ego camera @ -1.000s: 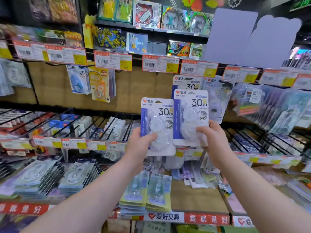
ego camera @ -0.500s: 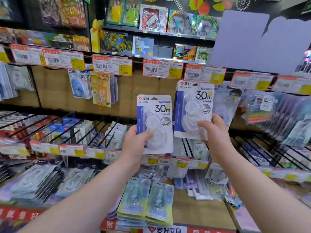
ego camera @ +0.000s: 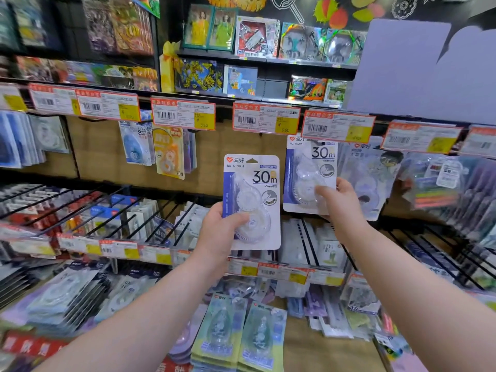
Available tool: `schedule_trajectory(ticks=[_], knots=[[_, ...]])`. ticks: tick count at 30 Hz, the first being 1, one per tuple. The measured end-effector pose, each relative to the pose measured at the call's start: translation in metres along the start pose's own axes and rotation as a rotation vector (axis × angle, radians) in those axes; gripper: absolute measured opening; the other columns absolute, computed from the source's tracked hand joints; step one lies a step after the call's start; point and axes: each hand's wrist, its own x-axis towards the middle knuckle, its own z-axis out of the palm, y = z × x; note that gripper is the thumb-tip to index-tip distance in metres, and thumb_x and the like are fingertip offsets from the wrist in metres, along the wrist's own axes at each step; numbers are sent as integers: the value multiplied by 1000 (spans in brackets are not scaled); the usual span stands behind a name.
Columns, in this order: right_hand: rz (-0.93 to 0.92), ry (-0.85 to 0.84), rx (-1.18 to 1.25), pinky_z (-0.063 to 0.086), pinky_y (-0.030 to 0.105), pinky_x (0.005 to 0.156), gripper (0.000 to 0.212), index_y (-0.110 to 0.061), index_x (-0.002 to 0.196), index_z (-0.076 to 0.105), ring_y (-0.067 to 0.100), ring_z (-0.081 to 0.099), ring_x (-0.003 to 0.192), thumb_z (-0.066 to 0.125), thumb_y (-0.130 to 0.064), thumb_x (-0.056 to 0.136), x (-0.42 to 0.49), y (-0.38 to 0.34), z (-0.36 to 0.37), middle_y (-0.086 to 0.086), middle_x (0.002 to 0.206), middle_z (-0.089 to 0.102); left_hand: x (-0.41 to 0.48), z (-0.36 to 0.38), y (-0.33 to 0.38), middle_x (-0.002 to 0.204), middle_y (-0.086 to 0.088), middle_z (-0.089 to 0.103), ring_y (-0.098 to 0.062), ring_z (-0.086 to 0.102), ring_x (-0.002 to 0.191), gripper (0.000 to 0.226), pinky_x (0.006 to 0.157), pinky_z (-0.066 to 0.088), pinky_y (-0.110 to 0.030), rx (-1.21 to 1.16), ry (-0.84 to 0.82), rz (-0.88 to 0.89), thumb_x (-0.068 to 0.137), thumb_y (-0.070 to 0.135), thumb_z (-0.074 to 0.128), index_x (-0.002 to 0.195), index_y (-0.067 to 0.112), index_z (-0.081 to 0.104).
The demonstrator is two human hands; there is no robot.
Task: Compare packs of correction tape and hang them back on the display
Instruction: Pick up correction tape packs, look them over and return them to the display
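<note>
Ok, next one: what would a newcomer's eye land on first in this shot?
Two matching white-and-blue "30m" packs at the centre stand out first. The left hand grips the left pack lower down, and the right hand holds the right pack higher, its top just under the price tags. Around them are crowded racks of stationery, with toy boxes on the shelf above.

Bare pegboard (ego camera: 209, 157) between hanging packs (ego camera: 169, 154): open reach. Price tags (ego camera: 265, 120) overhang pack tops; wire dividers (ego camera: 158, 221) crowd below.
</note>
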Motion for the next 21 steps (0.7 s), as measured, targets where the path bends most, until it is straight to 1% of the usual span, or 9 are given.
schedule_trajectory(ticks=[5,7,9,10,13,15,17,19,21], knots=[[39,0,-34,51,40,91,36,-16,123,54,20,62,99,60,-14,88,7,6,-1,3,114,65,2,3,-4,105,-7,71,-22,68,95,26,76,56,-34,32,-24,5,86,5,60,111,12,62],[42,-4,-58,52,36,84,39,-15,124,53,20,62,97,63,-14,87,5,8,-5,5,115,64,1,4,-4,104,-6,71,-22,68,93,25,74,56,-33,19,-37,-1,87,5,60,111,13,62],[28,-7,-133,47,27,70,42,-12,127,49,14,58,87,63,-12,87,1,10,-9,6,114,61,0,6,-4,102,-5,71,-20,68,90,24,71,55,-30,-10,-48,-2,87,2,59,108,14,62],[18,2,-167,44,25,68,44,-11,128,47,13,56,86,63,-12,87,-2,10,-12,6,114,60,-1,7,-5,101,-5,71,-19,68,88,23,69,54,-29,-15,-55,1,87,2,59,107,14,62],[-27,69,-279,38,26,84,52,-11,133,43,18,52,103,64,-13,86,-13,14,-19,3,114,51,-2,11,-7,97,-2,71,-16,68,85,21,68,54,-27,-11,-72,10,87,1,59,99,18,63],[-84,75,-324,37,25,86,48,-12,132,45,16,50,105,63,-16,87,-25,15,-22,2,115,50,-3,15,-9,96,-1,71,-17,68,86,21,71,55,-28,-19,-92,10,87,1,59,96,20,63],[-87,-5,-285,41,27,84,34,-17,121,52,14,53,100,62,-23,90,-41,12,-22,0,112,56,-4,21,-10,95,0,71,-17,68,87,21,72,55,-29,-29,-122,6,87,2,60,97,21,62],[-16,-138,-217,48,28,81,22,-24,111,55,12,59,96,59,-31,91,-57,8,-20,-3,107,62,-6,27,-11,94,-1,71,-18,68,86,22,74,55,-31,-38,-152,6,87,1,59,98,20,62],[27,-261,-166,52,30,76,25,-24,114,54,11,63,91,59,-32,91,-70,6,-19,-5,103,66,-7,34,-12,96,-5,71,-21,68,86,22,75,56,-34,-51,-185,11,87,0,58,99,18,62]])
